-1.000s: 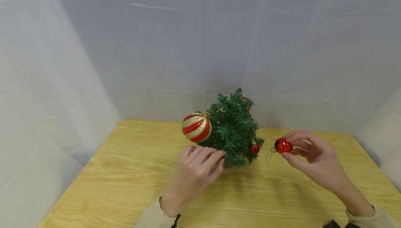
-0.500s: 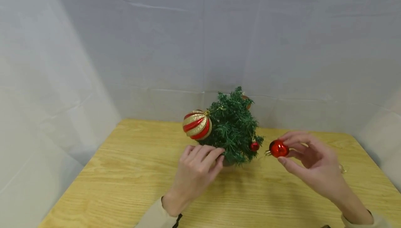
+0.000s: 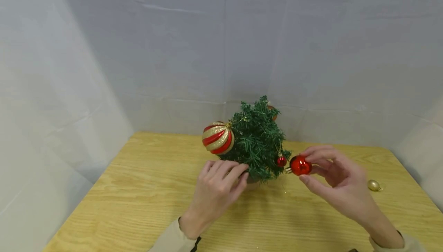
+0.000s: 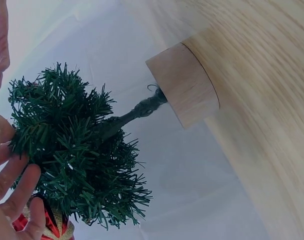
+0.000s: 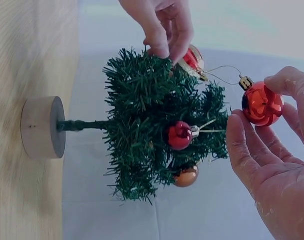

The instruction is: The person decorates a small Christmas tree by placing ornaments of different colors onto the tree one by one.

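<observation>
A small green Christmas tree [image 3: 257, 144] stands on its round wooden base [image 5: 41, 127]. My left hand [image 3: 218, 184] grips a branch tip low on its left side. Between thumb and fingertips, my right hand [image 3: 340, 186] pinches a shiny red bauble [image 3: 300, 165] just right of the tree. The bauble's gold cap points toward the branches, and its thin wire loop [image 5: 224, 68] shows in the right wrist view. On the tree hang a large red-and-gold striped bauble [image 3: 218, 138], a smaller red bauble [image 3: 281, 161] and an orange-gold bauble [image 5: 186, 176].
A small gold bauble [image 3: 373, 185] lies on the wooden table [image 3: 145, 190], right of my right hand. Behind the table's back edge hangs a pale sheet [image 3: 221, 44], which also closes off both sides.
My right hand has moved left with the red bauble, closer to the tree. The gold bauble on the table has come into sight behind it. My left hand stays nearly still.
</observation>
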{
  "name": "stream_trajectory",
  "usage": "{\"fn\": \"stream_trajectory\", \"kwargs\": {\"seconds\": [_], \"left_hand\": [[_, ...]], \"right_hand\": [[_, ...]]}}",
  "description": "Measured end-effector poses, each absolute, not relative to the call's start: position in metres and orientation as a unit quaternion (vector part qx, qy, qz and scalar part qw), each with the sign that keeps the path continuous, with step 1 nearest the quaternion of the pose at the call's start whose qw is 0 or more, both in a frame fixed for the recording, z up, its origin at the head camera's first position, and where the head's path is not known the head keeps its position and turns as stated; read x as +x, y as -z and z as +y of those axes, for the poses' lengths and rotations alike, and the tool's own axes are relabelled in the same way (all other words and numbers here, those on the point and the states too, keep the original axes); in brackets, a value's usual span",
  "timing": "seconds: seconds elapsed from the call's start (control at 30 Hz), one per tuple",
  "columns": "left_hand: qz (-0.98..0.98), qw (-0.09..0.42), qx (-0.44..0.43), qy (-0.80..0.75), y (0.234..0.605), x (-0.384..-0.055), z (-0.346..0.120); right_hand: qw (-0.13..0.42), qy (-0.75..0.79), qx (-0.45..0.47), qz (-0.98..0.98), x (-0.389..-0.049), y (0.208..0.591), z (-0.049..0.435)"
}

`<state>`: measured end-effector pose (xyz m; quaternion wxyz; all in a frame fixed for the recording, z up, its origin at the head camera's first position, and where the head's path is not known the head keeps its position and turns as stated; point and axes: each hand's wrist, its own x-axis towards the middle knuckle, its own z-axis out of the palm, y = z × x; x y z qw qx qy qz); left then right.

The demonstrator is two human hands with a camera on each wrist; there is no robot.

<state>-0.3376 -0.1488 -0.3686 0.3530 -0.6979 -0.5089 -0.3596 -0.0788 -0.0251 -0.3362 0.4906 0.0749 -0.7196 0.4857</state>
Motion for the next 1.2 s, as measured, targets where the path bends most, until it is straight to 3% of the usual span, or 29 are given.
{"fn": "stream_trajectory", "kwargs": {"seconds": [0.33, 0.73, 1.2], "left_hand": [[-0.445, 0.342, -0.72, 0.407, 0.366, -0.334, -0.151], [-0.402, 0.263, -0.738, 0.474, 0.362, -0.327, -0.153], [-0.397, 0.262, -0.742, 0.472, 0.361, -0.319, -0.154]], "right_hand": [[0.484, -0.464, 0.073, -0.738, -0.088, 0.336, -0.035], [0.484, -0.435, 0.091, -0.754, -0.102, 0.333, -0.044], [0.476, -0.421, 0.093, -0.767, -0.108, 0.335, -0.05]]}}
